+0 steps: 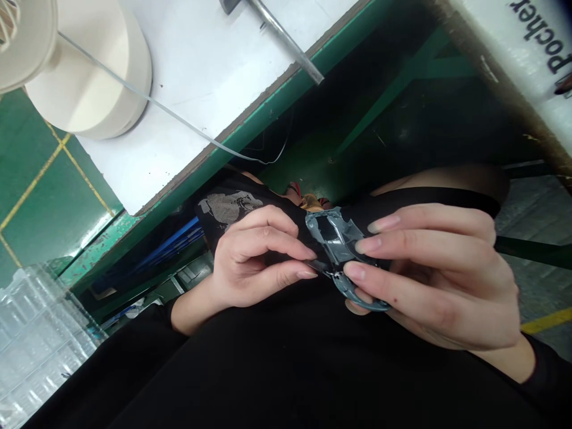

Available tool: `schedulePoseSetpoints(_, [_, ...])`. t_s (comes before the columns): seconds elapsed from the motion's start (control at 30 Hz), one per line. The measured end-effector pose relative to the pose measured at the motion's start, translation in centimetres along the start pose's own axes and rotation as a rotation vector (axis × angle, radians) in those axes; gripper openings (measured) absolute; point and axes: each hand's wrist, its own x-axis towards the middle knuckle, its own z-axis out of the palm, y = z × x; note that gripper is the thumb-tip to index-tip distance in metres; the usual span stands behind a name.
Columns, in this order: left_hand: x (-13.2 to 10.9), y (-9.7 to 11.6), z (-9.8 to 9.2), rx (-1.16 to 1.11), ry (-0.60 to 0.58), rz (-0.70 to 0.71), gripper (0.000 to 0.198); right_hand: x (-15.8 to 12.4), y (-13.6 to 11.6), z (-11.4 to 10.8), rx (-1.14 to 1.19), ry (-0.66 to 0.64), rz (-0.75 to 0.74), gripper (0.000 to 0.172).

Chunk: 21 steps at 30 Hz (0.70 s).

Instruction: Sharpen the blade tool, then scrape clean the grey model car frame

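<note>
A small grey plastic part [338, 241] with an open window in it is held over my lap, in front of my black clothes. My right hand [440, 274] grips it from the right, fingers curled over its top and under its lower edge. My left hand [254, 256] is closed in a pinch at the part's left side, thumb and fingertips pressed on a small dark piece [318, 266] at the part's edge. What that piece is I cannot make out.
A white tabletop [201, 77] with a green edge runs diagonally above the hands. On it stand a cream fan base [93, 83] with a thin cable and a metal rod [286, 39]. A clear plastic tray [36, 339] sits lower left. A printed cardboard box [531, 47] is upper right.
</note>
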Motion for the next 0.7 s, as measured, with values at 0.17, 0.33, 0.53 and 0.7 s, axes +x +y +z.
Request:
schedulePoseSetpoints(0.17, [0.15,-0.02,0.14,-0.014,0.0,0.018,0.031,-0.01,0.06,0.17,0.025,0.023,0.014,0.014])
schedulePoseSetpoints(0.33, [0.14,-0.28,0.24,-0.013,0.013,0.033,0.027,-0.08,0.09,0.2,0.023,0.027,-0.006,0.016])
schedulePoseSetpoints(0.53, [0.32,-0.34,0.2,-0.023,0.008,0.059,0.025,-0.01,-0.02,0.12,0.017,0.019,-0.007,0.017])
schedulePoseSetpoints(0.7, [0.39,-0.34,0.16,-0.06,-0.013,0.068,0.024,0.18,-0.09,-0.21,0.025,-0.017,-0.027,0.02])
